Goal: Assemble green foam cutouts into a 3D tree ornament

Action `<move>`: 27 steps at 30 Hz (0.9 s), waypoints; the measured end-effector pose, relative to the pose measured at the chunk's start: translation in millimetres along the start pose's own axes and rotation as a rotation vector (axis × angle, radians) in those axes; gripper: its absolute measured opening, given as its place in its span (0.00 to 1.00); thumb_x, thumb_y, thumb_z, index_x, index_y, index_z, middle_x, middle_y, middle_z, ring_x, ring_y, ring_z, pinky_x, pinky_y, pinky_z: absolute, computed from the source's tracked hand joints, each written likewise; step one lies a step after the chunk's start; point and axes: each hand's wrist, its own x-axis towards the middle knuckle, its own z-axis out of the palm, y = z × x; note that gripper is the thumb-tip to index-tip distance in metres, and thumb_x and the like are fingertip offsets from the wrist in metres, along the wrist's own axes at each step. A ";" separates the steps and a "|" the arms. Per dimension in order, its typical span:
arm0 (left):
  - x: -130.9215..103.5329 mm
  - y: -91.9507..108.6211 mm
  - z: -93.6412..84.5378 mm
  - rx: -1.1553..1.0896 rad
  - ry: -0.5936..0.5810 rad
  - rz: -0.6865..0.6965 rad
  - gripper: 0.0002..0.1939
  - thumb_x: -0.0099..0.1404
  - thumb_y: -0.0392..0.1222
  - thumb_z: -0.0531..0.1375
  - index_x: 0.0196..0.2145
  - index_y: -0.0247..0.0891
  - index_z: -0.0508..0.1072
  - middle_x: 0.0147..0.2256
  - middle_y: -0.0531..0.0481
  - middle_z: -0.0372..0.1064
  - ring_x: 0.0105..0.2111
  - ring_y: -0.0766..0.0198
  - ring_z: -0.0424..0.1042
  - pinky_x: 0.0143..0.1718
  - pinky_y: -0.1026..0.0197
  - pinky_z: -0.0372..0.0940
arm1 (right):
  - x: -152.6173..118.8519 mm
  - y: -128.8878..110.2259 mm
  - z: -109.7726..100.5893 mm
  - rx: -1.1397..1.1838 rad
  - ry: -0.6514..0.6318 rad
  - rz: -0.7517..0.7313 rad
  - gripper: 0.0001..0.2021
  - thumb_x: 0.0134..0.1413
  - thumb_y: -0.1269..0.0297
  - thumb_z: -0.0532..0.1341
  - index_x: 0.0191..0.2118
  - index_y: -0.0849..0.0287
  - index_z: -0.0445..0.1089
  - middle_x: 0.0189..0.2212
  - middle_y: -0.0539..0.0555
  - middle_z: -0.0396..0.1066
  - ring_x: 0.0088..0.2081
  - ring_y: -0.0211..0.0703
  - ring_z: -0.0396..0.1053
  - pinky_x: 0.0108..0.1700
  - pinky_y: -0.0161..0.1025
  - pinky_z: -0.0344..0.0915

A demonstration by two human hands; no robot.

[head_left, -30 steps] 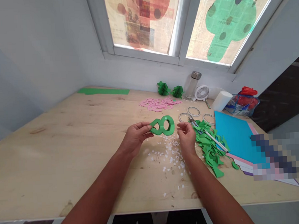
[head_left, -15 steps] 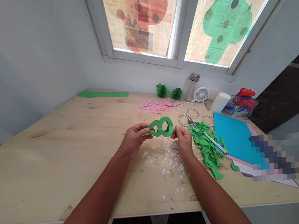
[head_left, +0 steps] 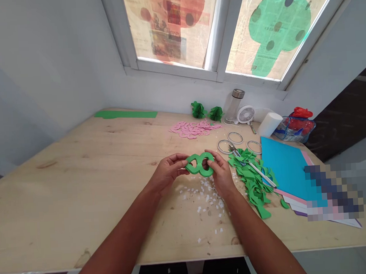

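A green paper cutout (head_left: 199,165), shaped like a figure eight with two holes, is held up over the table between both hands. My left hand (head_left: 169,173) pinches its left end between thumb and fingers. At the right loop, my right hand (head_left: 221,174) grips the edge, with the thumb over the front by the hole. Small white paper bits (head_left: 209,195) lie scattered on the wood below. To the right of my right hand is a heap of green paper scraps (head_left: 254,186), with scissors (head_left: 234,150) and a white pen-like stick (head_left: 262,174) on it.
Pink paper pieces (head_left: 190,129) lie farther back, near two green paper ornaments (head_left: 198,110). A glass bottle (head_left: 233,107), a small white fan (head_left: 245,114) and a white roll (head_left: 270,124) stand by the wall. Tape rings (head_left: 235,138) and blue sheets (head_left: 284,164) are at right.
My right hand has moved onto the right loop and now grips it with thumb and fingers. The green cutout has tilted and shifted slightly lower.
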 end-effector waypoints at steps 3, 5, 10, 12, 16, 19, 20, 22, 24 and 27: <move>-1.9 3.1 -0.1 0.039 -0.074 0.023 0.22 0.50 0.40 0.68 0.44 0.38 0.73 0.35 0.47 0.73 0.33 0.62 0.72 0.34 0.58 0.69 | 1.6 1.6 -0.6 0.006 0.061 0.005 0.18 0.43 0.65 0.65 0.44 0.58 0.71 0.28 0.49 0.72 0.29 0.35 0.66 0.33 0.33 0.62; -3.3 5.4 0.2 0.081 -0.129 0.036 0.26 0.50 0.39 0.68 0.48 0.39 0.71 0.38 0.46 0.72 0.35 0.61 0.71 0.35 0.58 0.69 | 2.9 2.2 -1.1 0.018 0.100 -0.001 0.19 0.42 0.65 0.66 0.44 0.58 0.71 0.28 0.49 0.72 0.28 0.35 0.66 0.33 0.33 0.63; -3.0 4.8 1.8 0.156 -0.132 0.093 0.23 0.49 0.39 0.68 0.45 0.39 0.72 0.42 0.45 0.72 0.38 0.59 0.71 0.35 0.59 0.69 | 5.2 4.7 -3.1 -0.002 0.116 -0.017 0.19 0.41 0.65 0.66 0.44 0.58 0.70 0.27 0.48 0.72 0.27 0.35 0.66 0.32 0.33 0.63; -1.6 2.4 2.2 0.177 -0.111 0.099 0.22 0.49 0.40 0.68 0.43 0.39 0.73 0.42 0.44 0.73 0.38 0.59 0.71 0.34 0.58 0.69 | 5.3 5.8 -3.6 -0.035 0.114 -0.024 0.19 0.42 0.64 0.66 0.44 0.58 0.70 0.27 0.48 0.72 0.27 0.36 0.67 0.31 0.33 0.64; 1.5 -2.0 1.5 0.198 -0.061 0.111 0.21 0.48 0.43 0.69 0.41 0.38 0.74 0.40 0.44 0.74 0.36 0.58 0.72 0.33 0.58 0.69 | 4.2 6.9 -2.8 -0.097 0.098 -0.031 0.19 0.43 0.63 0.65 0.45 0.58 0.70 0.27 0.49 0.72 0.28 0.37 0.68 0.31 0.34 0.65; 2.7 -3.2 0.2 0.191 -0.052 0.120 0.20 0.49 0.42 0.68 0.42 0.38 0.74 0.39 0.45 0.74 0.36 0.60 0.72 0.33 0.60 0.68 | 3.3 7.1 -1.7 -0.109 0.086 -0.021 0.19 0.43 0.63 0.65 0.45 0.58 0.70 0.26 0.49 0.72 0.27 0.37 0.68 0.31 0.34 0.65; 2.7 -3.1 -0.2 0.191 -0.055 0.120 0.20 0.50 0.42 0.68 0.42 0.38 0.74 0.40 0.45 0.74 0.36 0.60 0.72 0.33 0.61 0.68 | 3.1 7.1 -1.4 -0.108 0.086 -0.015 0.19 0.43 0.63 0.65 0.45 0.58 0.70 0.26 0.49 0.72 0.27 0.37 0.68 0.31 0.34 0.65; 2.3 -2.2 -1.0 0.195 -0.073 0.117 0.21 0.50 0.42 0.68 0.43 0.39 0.74 0.41 0.45 0.74 0.36 0.60 0.71 0.33 0.60 0.68 | 3.0 7.2 -1.4 -0.099 0.092 -0.005 0.19 0.43 0.63 0.65 0.45 0.59 0.70 0.26 0.49 0.72 0.27 0.36 0.67 0.31 0.34 0.64; 1.7 -0.8 -1.6 0.199 -0.104 0.108 0.22 0.50 0.41 0.68 0.45 0.39 0.73 0.41 0.45 0.73 0.37 0.59 0.71 0.33 0.59 0.69 | 3.2 7.1 -1.7 -0.084 0.097 0.002 0.19 0.43 0.63 0.65 0.44 0.59 0.70 0.26 0.48 0.72 0.27 0.36 0.67 0.30 0.33 0.64; 1.3 0.6 -2.7 0.198 -0.142 0.099 0.23 0.50 0.41 0.68 0.45 0.39 0.73 0.41 0.44 0.73 0.36 0.60 0.71 0.34 0.59 0.69 | 3.6 6.8 -2.4 -0.067 0.098 0.008 0.18 0.43 0.63 0.65 0.43 0.59 0.71 0.25 0.48 0.72 0.26 0.36 0.67 0.30 0.33 0.64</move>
